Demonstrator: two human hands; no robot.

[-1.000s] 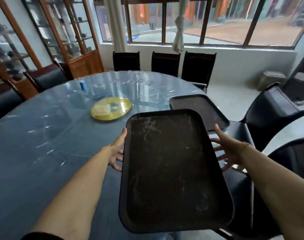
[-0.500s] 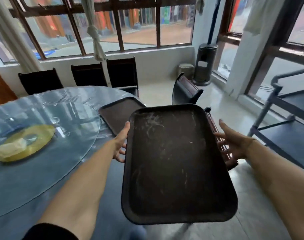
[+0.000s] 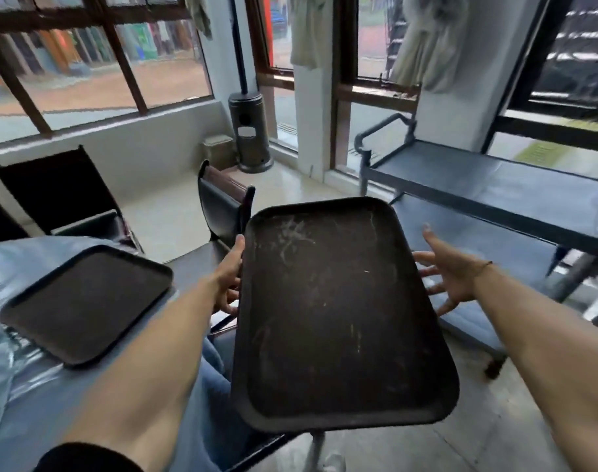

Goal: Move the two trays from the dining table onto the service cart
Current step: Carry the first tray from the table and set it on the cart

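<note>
I hold a dark brown scuffed tray (image 3: 331, 311) level in the air in front of me. My left hand (image 3: 227, 277) grips its left rim, thumb on top. My right hand (image 3: 450, 270) supports its right side from below, fingers spread under the rim. A second dark tray (image 3: 86, 301) lies on the dining table (image 3: 25, 396) at the left, near its edge. The grey service cart (image 3: 495, 189) stands to the right by the window, its top shelf bare, a lower shelf beneath.
A dark chair (image 3: 222, 206) stands right behind the held tray, between table and cart. Another black chair (image 3: 59, 195) is at the table's far side. A patio heater (image 3: 249, 134) stands in the corner. Tiled floor lies between me and the cart.
My view and the held tray have swung right, away from the table. The cart has come fully into sight, and the second tray has shifted to the left of the frame.
</note>
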